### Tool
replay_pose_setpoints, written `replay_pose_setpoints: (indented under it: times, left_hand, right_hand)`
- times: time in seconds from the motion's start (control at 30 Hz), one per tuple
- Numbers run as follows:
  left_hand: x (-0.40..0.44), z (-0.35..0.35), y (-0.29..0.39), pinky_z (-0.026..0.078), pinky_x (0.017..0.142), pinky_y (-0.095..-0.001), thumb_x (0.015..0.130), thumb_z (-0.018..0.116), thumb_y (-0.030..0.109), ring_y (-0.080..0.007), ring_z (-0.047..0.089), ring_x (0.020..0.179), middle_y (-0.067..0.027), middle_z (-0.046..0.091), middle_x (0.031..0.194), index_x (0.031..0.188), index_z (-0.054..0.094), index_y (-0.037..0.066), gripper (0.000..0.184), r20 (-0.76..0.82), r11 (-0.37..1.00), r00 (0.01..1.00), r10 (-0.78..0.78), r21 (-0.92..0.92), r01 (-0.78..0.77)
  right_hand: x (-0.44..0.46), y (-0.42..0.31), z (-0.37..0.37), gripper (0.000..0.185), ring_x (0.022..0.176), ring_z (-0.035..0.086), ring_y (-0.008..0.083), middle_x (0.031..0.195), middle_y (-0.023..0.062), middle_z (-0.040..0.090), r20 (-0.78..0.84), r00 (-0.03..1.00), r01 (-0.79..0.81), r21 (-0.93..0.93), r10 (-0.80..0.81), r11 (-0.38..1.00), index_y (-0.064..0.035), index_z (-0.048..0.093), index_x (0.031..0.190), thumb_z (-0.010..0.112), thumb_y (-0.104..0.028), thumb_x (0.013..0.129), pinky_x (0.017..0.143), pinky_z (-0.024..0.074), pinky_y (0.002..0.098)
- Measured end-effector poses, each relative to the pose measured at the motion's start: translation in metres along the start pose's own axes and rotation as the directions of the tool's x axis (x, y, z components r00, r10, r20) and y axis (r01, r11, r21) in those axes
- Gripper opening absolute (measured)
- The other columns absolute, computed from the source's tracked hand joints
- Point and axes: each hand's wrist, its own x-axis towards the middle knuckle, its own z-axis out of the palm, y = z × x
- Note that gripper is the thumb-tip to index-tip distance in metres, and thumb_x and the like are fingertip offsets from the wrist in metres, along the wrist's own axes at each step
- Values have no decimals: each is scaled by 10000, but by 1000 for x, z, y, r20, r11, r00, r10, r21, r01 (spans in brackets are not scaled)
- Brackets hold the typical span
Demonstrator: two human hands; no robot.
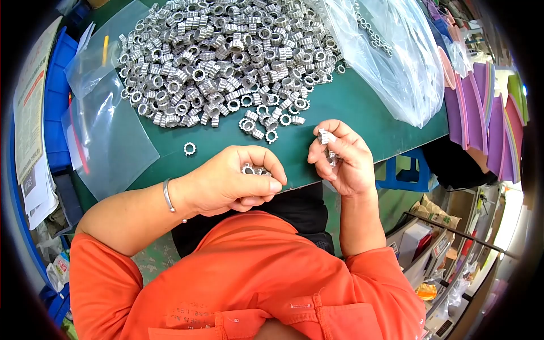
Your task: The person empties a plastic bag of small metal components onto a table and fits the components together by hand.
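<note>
My left hand (238, 180) is curled round several small toothed metal rings (256, 169), which show between the thumb and the fingers. My right hand (347, 158) is raised to the right of it, over the table's near edge. Its thumb and forefinger pinch one metal ring (323, 136), and more metal shows in the palm below. A single ring (190, 148) lies apart on the green table, beyond my left wrist. Farther back spreads a large pile of the same toothed rings (226, 62), with a few loose ones at its near edge.
Clear plastic sheets (116, 147) lie at the left, with a yellow stick (105, 50) on them. A clear plastic bag (391, 68) covers the right side of the green table (294, 153). A blue stool (405, 173) and cluttered shelving (453, 243) stand at the right.
</note>
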Motion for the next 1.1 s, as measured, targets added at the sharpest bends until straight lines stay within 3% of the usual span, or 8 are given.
replay_pose_setpoints:
  times: [0.17,0.23,0.33,0.4,0.47,0.6,0.67,1.1]
  left_hand:
    - [0,3,-1,277,405,-174,836,622,52,-42,384,484,-38,533,701,929,562,38,112,-12,999,999,49,-20,-49]
    - [0,9,-1,364,485,-176,813,662,63,-42,456,562,-10,544,730,962,566,39,178,-110,817,934,339,527,-234]
    - [3,7,-12,425,612,-191,793,691,68,-42,511,678,11,556,762,963,579,37,206,-48,582,788,614,701,-411]
    - [-1,9,-8,445,693,-220,791,688,59,-60,535,755,0,577,799,932,597,32,170,-92,612,798,595,696,-376]
    - [1,7,-8,451,693,-225,789,683,46,-75,552,759,-15,598,828,902,613,25,134,-6,448,694,720,767,-459]
    - [3,3,-9,462,696,-240,787,668,25,-109,580,757,-43,610,830,882,623,20,106,36,335,617,786,814,-475]
    - [4,2,-10,466,691,-245,774,668,13,-123,590,749,-54,612,826,881,624,19,116,52,295,590,806,829,-476]
    - [4,1,-11,473,687,-252,744,679,1,-140,597,754,-62,614,814,848,619,27,123,70,260,592,803,853,-453]
  right_hand:
    - [-2,7,5,140,509,449,90,782,126,603,0,997,72,-5,-72,997,2,530,1018,515,-88,912,429,336,188]
    - [-5,18,15,146,538,449,87,801,104,591,4,994,108,7,-108,994,0,529,1029,533,-74,904,449,339,189]
    - [-10,32,26,173,578,461,80,847,69,577,92,983,155,29,-157,988,12,529,1043,568,-35,881,484,368,189]
    - [-13,37,33,167,602,491,67,861,78,588,74,986,156,-76,-151,985,22,535,1030,576,-27,876,488,387,176]
    - [-15,41,33,159,627,515,53,875,78,597,69,986,160,-136,-151,978,24,545,1014,589,-20,867,492,400,163]
    - [-16,40,34,201,644,526,60,874,69,598,93,967,256,-318,-239,913,25,559,1034,614,3,842,533,421,163]
    - [-15,40,35,194,653,533,73,860,72,593,165,894,442,-480,-417,758,35,588,1006,632,23,818,551,428,174]
    - [-12,41,36,118,664,544,87,854,83,593,121,902,408,-550,-414,729,50,614,899,646,61,786,550,442,194]
